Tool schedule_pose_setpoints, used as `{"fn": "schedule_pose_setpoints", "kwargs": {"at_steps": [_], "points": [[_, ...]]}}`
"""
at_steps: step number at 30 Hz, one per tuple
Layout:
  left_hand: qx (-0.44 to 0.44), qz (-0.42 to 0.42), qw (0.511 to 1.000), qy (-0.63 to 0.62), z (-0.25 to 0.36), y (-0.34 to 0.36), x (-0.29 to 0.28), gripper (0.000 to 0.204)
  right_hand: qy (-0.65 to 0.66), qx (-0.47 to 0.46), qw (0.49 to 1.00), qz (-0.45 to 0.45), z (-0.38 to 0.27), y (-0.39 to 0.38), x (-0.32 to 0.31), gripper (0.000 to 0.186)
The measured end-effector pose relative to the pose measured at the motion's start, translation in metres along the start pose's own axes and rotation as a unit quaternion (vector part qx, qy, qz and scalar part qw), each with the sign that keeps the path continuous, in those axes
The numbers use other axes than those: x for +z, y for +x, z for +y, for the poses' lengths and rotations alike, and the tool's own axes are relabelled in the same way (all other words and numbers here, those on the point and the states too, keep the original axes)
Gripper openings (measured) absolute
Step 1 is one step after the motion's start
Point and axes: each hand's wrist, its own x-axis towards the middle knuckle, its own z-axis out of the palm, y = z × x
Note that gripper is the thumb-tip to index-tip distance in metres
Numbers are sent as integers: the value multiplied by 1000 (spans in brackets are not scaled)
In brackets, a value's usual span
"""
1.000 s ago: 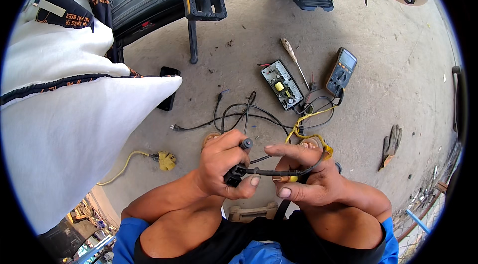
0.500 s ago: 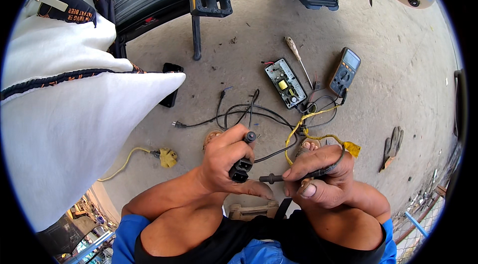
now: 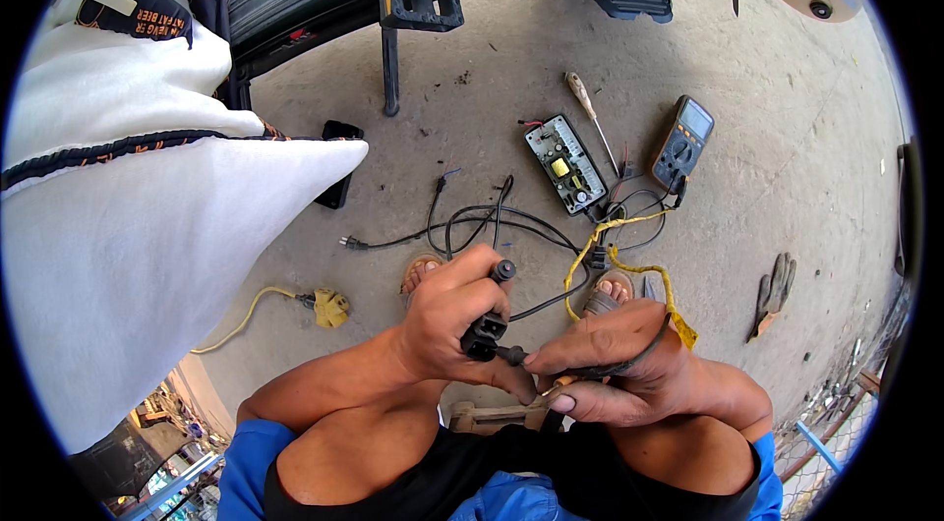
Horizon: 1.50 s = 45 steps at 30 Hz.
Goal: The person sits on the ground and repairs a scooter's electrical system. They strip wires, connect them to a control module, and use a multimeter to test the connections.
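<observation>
My left hand [image 3: 447, 310] is closed around a black plug connector [image 3: 482, 334] whose socket openings face my right hand. A black rod with a rounded end [image 3: 503, 270] also sticks out between its fingers. In my right hand [image 3: 624, 364], thumb and fingers pinch a dark test probe [image 3: 511, 355], its front end against the connector; whether the tip is inside cannot be made out. A black lead [image 3: 644, 349] curves over the right fingers, and a small orange-and-metal end shows by the thumb. Beyond the hands lie an opened charger with exposed circuit board [image 3: 566, 165] and a multimeter [image 3: 682, 141].
A screwdriver [image 3: 581, 96] lies beside the charger. Tangled black cable [image 3: 472, 216] and yellow-wrapped cord [image 3: 578, 270] cross the concrete. A glove [image 3: 772, 295] is at right, a yellow plug [image 3: 331, 309] at left. White cloth [image 3: 147, 256] hangs left; a vehicle's pedal [image 3: 421, 2] juts out ahead.
My right hand has moved left, bringing the probe from a gap away up to the connector. The left hand has shifted slightly right, still gripping the connector.
</observation>
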Motion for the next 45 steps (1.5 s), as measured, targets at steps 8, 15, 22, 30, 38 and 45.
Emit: {"fn": "schedule_pose_setpoints", "kwargs": {"at_steps": [8,15,22,30,38,45], "points": [[0,-12,1000,-9,2,-1,-3,74,62,28,997,20,8,-7,8,30],[10,-14,1000,2,2,-1,-4,74,23,12,999,-20,9,-5,2,26],[29,-13,999,2,2,-1,-4,63,67,9,998,-15,18,-9,6,23],[23,26,999,8,7,1,-2,47,56,-19,998,-18,21,-10,6,27],[21,69,997,7,7,1,-3,47,16,11,1000,-23,21,-17,4,49],[20,69,997,16,9,2,-4,47,-51,22,998,-5,33,-28,10,79]]}}
